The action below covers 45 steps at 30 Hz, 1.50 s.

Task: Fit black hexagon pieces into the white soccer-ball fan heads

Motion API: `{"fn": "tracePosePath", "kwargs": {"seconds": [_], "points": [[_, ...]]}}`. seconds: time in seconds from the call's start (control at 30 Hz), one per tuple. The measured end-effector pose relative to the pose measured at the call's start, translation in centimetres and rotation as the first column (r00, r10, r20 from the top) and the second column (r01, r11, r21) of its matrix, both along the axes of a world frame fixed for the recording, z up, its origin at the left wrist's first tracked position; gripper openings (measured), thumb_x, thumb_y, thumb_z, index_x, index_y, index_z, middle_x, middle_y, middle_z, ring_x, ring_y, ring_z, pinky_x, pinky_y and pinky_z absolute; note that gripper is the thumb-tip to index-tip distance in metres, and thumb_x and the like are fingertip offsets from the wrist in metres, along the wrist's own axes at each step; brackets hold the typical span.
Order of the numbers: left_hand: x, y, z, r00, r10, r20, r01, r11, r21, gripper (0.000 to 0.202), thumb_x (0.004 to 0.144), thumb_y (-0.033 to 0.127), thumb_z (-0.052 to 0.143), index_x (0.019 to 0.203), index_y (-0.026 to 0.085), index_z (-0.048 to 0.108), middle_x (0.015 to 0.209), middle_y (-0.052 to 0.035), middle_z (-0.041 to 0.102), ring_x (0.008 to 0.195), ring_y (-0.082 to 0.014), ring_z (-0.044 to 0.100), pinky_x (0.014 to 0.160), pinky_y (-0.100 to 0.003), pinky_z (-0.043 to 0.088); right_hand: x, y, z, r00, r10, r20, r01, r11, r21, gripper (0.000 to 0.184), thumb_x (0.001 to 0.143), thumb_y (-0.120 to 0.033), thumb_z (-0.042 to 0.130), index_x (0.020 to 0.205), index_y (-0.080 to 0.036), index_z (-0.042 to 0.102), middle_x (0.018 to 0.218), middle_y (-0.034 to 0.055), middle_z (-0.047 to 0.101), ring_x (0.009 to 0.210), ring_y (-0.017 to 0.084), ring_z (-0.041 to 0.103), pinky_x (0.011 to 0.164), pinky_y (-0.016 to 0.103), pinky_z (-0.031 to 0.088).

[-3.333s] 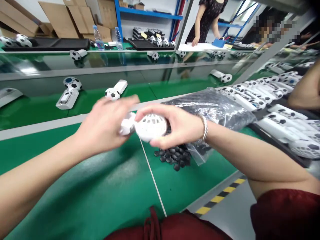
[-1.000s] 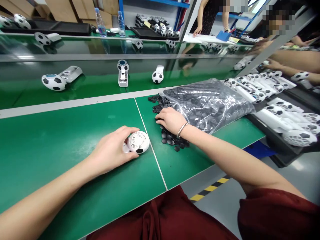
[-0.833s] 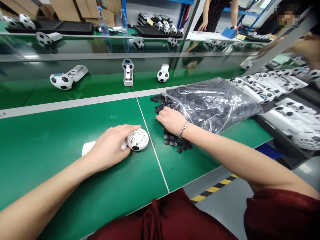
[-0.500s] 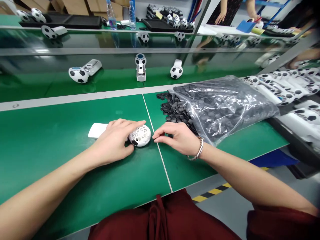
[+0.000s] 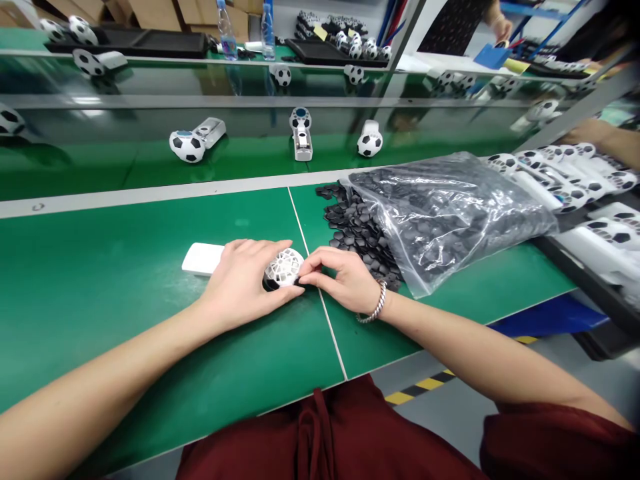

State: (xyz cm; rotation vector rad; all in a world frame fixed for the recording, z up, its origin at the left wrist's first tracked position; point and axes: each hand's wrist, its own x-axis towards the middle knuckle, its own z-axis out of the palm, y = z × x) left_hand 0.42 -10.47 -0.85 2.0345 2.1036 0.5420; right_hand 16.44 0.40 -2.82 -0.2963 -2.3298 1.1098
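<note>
On the green table lies a white plastic part with a round, football-patterned head and a flat white handle. My left hand covers its middle, with thumb and fingers curled around the round head. At the head's right edge, my right hand pinches a small black piece, mostly hidden by the fingertips. Behind the right hand spreads a heap of small black pentagon-like pieces, spilling from a clear plastic bag.
Beyond the table's pale rail, football-headed devices rest on a green belt. Trays of white football-patterned parts stand at the right. Bottles and black trays sit on the far shelf. Another person's hand shows at the back.
My right hand has moved left, bringing its fingertips to the edge of the round head. My left thumb has stretched along the head's near side. Devices on the belt have shifted right.
</note>
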Motion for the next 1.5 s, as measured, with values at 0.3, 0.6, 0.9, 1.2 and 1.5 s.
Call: {"fn": "tracePosePath", "kwargs": {"seconds": [0.3, 0.6, 0.9, 1.2, 1.5], "points": [[0.1, 0.1, 0.2, 1.0, -0.017, 0.008, 0.018, 1.0, -0.017, 0.056, 0.078, 0.053, 0.048, 0.121, 0.017, 0.049, 0.116, -0.0086, 0.06, 0.105, -0.0273, 0.052, 0.092, -0.046, 0.035, -0.3, 0.1, -0.1, 1.0, -0.001, 0.018, 0.003, 0.993, -0.116, 0.007, 0.077, -0.02, 0.062, 0.074, -0.016, 0.058, 0.073, -0.0001, 0.055, 0.066, 0.01, 0.051, 0.062, 0.023, 0.044], [-0.2, 0.3, 0.0, 0.997, -0.062, 0.037, 0.062, 0.998, 0.013, 0.052, 0.078, 0.044, 0.05, 0.118, 0.011, 0.051, 0.113, -0.0112, 0.061, 0.097, -0.0266, 0.053, 0.086, -0.041, 0.04, -1.1, -0.2, -0.4, 0.995, 0.059, 0.083, -0.015, 0.891, -0.454, 0.022, 0.071, -0.024, 0.067, 0.076, -0.017, 0.047, 0.07, -0.0042, 0.048, 0.06, 0.007, 0.046, 0.058, 0.021, 0.042], [-1.1, 0.3, 0.1, 0.986, -0.161, 0.044, 0.16, 0.987, 0.019, 0.057, 0.074, 0.047, 0.057, 0.12, 0.015, 0.048, 0.115, -0.0101, 0.059, 0.1, -0.0263, 0.052, 0.089, -0.042, 0.038, -1.5, 8.9, 1.5, 0.833, -0.402, 0.379, 0.131, 0.81, 0.571, 0.013, 0.079, -0.021, 0.06, 0.09, -0.015, 0.065, 0.092, 0.0076, 0.061, 0.085, 0.017, 0.053, 0.079, 0.03, 0.041], [-1.5, -0.6, 0.7, 0.986, -0.16, 0.044, 0.163, 0.983, -0.08, 0.059, 0.074, 0.038, 0.059, 0.129, 0.027, 0.041, 0.134, -0.0077, 0.04, 0.121, -0.031, 0.03, 0.097, -0.05, 0.032, -0.9, 8.3, 1.6, 0.836, -0.361, 0.413, -0.003, 0.75, 0.662, 0.019, 0.086, -0.02, 0.051, 0.087, -0.015, 0.069, 0.089, 0.0088, 0.065, 0.084, 0.02, 0.055, 0.078, 0.033, 0.042], [-1.3, -0.6, 0.4, 0.962, -0.107, 0.251, 0.145, 0.98, -0.139, 0.06, 0.073, 0.033, 0.059, 0.128, 0.022, 0.039, 0.132, -0.0073, 0.043, 0.132, -0.0291, 0.019, 0.104, -0.05, 0.027, 0.0, 2.1, 2.4, 0.975, 0.17, 0.14, -0.164, 0.985, -0.051, 0.002, 0.076, -0.018, 0.064, 0.075, -0.017, 0.064, 0.077, 0.0007, 0.064, 0.074, 0.011, 0.058, 0.074, 0.025, 0.046]]}}
